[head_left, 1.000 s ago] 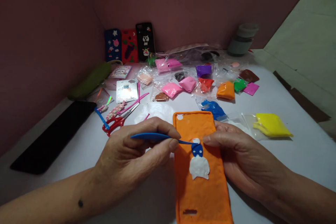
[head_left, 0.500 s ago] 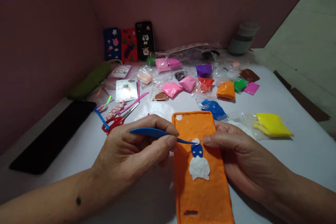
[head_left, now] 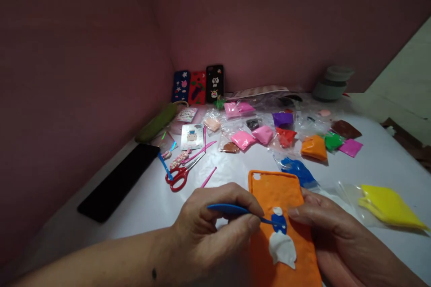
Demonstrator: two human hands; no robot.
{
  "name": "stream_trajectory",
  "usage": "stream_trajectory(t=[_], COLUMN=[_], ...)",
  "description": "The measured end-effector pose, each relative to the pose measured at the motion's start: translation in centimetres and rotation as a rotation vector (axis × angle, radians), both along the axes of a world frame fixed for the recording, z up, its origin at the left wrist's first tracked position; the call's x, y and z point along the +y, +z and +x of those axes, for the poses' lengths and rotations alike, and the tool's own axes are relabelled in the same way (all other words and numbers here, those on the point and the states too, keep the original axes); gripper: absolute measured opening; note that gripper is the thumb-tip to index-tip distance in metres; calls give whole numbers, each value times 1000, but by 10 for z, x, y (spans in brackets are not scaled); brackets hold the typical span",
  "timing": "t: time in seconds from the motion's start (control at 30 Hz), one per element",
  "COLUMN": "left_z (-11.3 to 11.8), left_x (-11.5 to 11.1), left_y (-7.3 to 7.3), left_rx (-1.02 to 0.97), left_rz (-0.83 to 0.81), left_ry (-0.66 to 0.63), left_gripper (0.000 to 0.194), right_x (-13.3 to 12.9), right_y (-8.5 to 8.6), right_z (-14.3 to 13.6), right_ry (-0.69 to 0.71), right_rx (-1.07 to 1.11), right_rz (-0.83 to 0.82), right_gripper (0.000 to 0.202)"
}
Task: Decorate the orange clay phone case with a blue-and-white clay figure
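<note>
While your right hand [head_left: 336, 228] gripped the orange case [head_left: 269, 193], your left hand [head_left: 215, 233], pinching the blue tool [head_left: 229, 208], shifted its tip from the small white piece [head_left: 277, 210] onto the blue patch [head_left: 279, 231], probably touching.

Pinching between thumb and curled forefinger with left hand [head_left: 220, 228]; gripping with right hand [head_left: 336, 224], extending thumb inward.

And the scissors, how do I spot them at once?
Find the long black slab at the left of the white table. By its far right corner lies a short blue tool, with the scissors right of that. Red looped handles set them apart from the slim pink tool by their blades.
</note>
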State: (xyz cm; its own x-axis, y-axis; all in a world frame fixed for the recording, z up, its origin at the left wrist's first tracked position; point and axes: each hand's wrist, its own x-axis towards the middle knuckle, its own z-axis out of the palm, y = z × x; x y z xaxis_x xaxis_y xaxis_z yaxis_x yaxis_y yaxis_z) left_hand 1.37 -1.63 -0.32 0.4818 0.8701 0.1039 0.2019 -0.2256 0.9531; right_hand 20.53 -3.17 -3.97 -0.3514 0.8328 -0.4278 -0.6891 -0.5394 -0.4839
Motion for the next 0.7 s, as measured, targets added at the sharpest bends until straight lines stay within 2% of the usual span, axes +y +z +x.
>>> stream_trajectory(t=[0.13, 0.33, 0.47, 0.7], left_z=[-2, -5, -6, -8], left_x=[3, 3, 2, 4], left_y=[-7, -10, -10, -11], left_rx=[-75, -153, -187, -207], left_rz=[-76, -187, -238, -310], left_ry=[-17, -41, -29, -35], left_gripper=[11, 13, 16, 19], right_x=[-1, -3, 1, 7], right_y=[3, -8, -9, -7], right_z=[0, 7, 7, 5], right_ry=[-22, -22, 16, 84], right_rx=[-54, -23, 14, 200], right_rz=[-73, -153, -116, -12], right_gripper=[20, 20, 17, 17])
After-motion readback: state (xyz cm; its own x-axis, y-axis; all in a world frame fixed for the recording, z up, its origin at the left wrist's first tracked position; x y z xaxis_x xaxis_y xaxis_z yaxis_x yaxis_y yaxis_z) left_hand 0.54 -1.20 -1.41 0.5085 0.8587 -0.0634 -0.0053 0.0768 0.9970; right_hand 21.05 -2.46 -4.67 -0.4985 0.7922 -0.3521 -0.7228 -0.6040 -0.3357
